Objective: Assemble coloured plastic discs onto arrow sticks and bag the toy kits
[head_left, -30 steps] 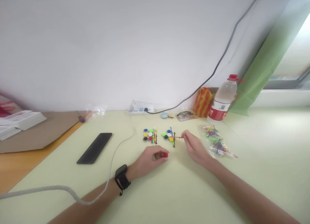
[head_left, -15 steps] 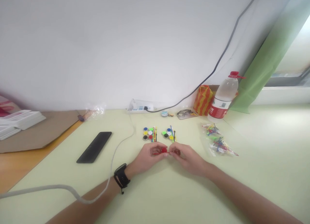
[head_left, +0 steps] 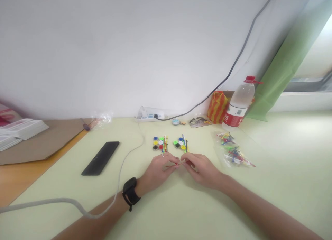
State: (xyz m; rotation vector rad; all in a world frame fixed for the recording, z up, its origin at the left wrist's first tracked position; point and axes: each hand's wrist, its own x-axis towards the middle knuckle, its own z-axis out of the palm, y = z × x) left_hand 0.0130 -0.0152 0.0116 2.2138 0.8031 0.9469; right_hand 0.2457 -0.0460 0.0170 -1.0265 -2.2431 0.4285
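Observation:
Fingertips of my left hand (head_left: 160, 167) close on a thin red plastic stick (head_left: 168, 166) and a small red piece beside it, mostly covered by the fingers. At the stick's other end, my right hand (head_left: 201, 165) pinches it, the two hands nearly touching just above the table. Just beyond the hands lie two groups of parts: a left set of coloured round discs (head_left: 155, 143) with coloured sticks (head_left: 165, 143) beside it, and a right set of discs (head_left: 177, 145) with its own sticks (head_left: 185, 143).
Clear bags of coloured parts (head_left: 234, 155) lie to the right, below a water bottle (head_left: 236, 112). A black phone (head_left: 100, 158) rests on the left; a pale cable (head_left: 121, 171) crosses my left forearm. Glasses (head_left: 198, 120) and a power strip (head_left: 150, 117) sit by the wall.
The red disc, plainly visible between my fingers before, is now mostly covered. My left hand has turned slightly, and more of the red stick shows below its fingers.

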